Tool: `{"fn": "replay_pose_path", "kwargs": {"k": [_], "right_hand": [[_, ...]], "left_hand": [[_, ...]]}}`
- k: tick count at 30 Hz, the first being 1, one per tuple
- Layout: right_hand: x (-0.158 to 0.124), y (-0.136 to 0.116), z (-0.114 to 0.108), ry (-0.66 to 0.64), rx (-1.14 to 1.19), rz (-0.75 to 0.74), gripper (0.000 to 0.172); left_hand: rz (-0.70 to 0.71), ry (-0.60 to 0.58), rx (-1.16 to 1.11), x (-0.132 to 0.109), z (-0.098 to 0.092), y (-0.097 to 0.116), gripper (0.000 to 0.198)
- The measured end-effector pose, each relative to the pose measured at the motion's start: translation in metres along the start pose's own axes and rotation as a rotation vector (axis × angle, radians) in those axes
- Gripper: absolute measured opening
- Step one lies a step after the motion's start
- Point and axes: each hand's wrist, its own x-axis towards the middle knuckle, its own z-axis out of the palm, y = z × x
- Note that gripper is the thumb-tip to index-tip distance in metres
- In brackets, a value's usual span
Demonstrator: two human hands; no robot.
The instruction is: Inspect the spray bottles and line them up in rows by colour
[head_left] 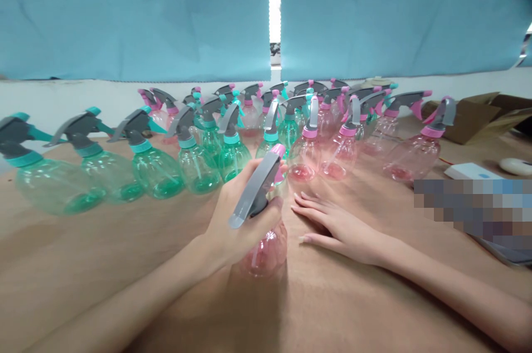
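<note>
My left hand [241, 214] is wrapped round the neck of a pink spray bottle [266, 256] with a grey trigger head and pink nozzle. The bottle is upright at the middle front, its neck hidden by my fingers. To its right my right hand [336, 225] lies palm down on the brown table [174, 292], fingers stretched out and holding nothing. Just beyond the hands stand a green spray bottle [235, 156] with a turquoise collar and a pink spray bottle [303, 156] with a pink collar.
Several more green bottles [158, 173] run in a row to the left. Pink bottles [411, 156] stand to the right, with more behind. An open cardboard box [482, 117], a white box [471, 171] and a white mouse-like object [515, 167] lie at right. Blue curtains [137, 15] hang behind.
</note>
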Motion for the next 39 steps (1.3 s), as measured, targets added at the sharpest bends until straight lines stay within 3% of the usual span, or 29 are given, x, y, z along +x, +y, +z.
{"fn": "replay_pose_path", "kwargs": {"k": [4,21,39], "right_hand": [[0.0002,0.0008,0.0009,0.002,0.002,-0.001,0.068],[0.0006,-0.0015,-0.0005,-0.010,0.035,0.024,0.069],[0.0012,-0.0025,-0.0015,0.001,0.068,0.018,0.067]], "left_hand": [[0.013,-0.024,0.002,-0.0004,0.0024,-0.0042,0.035],[0.047,0.000,0.019,-0.0013,0.0023,-0.0064,0.035],[-0.006,0.001,0.030,0.0007,0.0016,-0.0009,0.024]]}}
